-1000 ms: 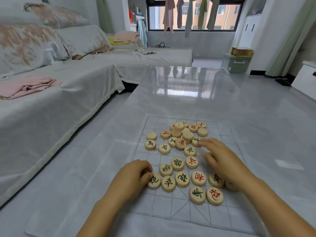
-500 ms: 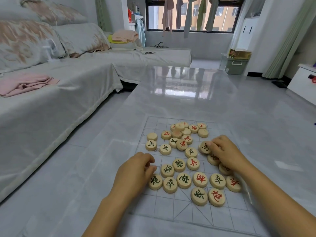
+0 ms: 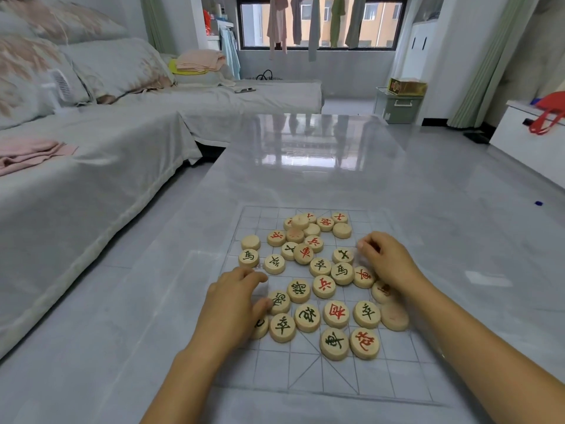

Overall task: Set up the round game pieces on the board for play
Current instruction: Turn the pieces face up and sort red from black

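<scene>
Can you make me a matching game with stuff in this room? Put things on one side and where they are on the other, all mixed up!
Things
1. pink cloth
2. red bag
3. round pieces
4. hanging clothes

Places
A. at the window
B. on the board
C. on the sofa
D. on the white cabinet

Pairs: 1-C, 2-D, 3-B, 4-A

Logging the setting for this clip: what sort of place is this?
Most likely a home living room: a cloth-covered sofa with cushions along the left, clothes hanging to dry at the window, and a glossy low table holding the game board.
</scene>
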